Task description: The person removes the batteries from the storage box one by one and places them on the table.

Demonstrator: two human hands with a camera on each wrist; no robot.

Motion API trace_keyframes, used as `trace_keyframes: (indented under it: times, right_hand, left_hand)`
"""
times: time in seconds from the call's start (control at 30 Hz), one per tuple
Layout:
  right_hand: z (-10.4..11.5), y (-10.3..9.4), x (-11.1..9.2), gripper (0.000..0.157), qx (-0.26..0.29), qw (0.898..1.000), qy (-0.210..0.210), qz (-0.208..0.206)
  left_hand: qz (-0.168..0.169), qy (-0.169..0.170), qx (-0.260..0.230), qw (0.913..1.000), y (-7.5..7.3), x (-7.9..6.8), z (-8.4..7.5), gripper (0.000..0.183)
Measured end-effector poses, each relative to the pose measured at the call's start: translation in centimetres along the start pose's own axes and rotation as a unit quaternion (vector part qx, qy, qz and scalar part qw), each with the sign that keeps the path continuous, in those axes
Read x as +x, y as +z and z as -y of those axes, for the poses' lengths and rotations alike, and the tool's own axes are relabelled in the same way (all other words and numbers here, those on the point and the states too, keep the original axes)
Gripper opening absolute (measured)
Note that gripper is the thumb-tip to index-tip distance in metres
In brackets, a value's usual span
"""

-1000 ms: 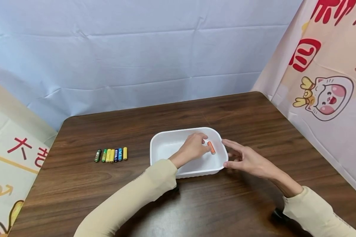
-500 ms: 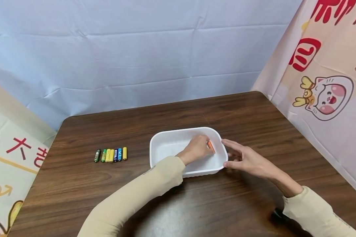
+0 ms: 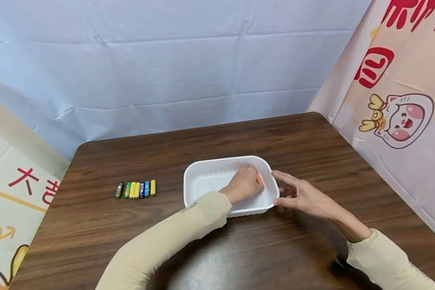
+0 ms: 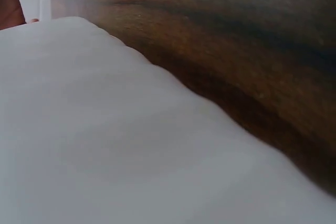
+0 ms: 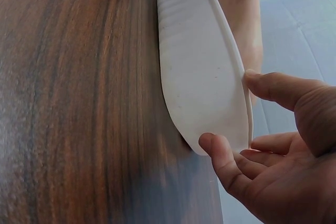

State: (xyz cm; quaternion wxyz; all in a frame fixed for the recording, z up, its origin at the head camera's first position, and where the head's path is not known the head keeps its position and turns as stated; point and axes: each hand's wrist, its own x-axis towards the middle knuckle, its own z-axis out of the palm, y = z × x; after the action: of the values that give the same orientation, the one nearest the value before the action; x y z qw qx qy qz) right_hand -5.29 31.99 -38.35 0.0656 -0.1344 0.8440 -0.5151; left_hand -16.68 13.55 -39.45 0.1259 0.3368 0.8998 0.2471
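Note:
A white plastic tub stands on the dark wooden table, with an orange battery inside near its right end. My left hand reaches down into the tub with curled fingers and grips the battery, which it partly covers. At the tub's right end my right hand holds the rim, thumb and fingers spread along that end. The right wrist view shows the thumb on the rim and other fingers against the outer wall. The left wrist view is mostly filled by the tub's ridged outer side; the left fingers' work is hidden there.
Left of the tub, several batteries stand in a row: a dark green one slightly apart, then green, yellow and blue ones, and a yellow one at the right end. A pale cloth hangs behind the table.
My left hand has moved a little right inside the tub and closed its fingers on the orange battery. The right hand stays at the tub's end; the battery row is unchanged.

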Motion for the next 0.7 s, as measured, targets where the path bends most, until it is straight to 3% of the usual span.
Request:
trace_keyframes:
  times: [0.37,0.63,0.7]
  right_hand:
    - [0.3,-0.1,0.1,0.080,-0.003,1.000,0.006,0.002]
    - [0.2,-0.2,0.0,0.080,-0.003,1.000,0.008,0.002]
    - [0.2,-0.2,0.0,0.080,-0.002,1.000,0.006,0.002]
  left_hand:
    - [0.026,-0.036,-0.046,0.9980,-2.3,-1.3,-0.2,0.021]
    - [-0.003,-0.005,-0.039,0.9992,-6.7,-4.0,0.8,0.009]
    - [-0.005,-0.002,-0.052,0.9986,-7.9,-4.8,1.3,0.015]
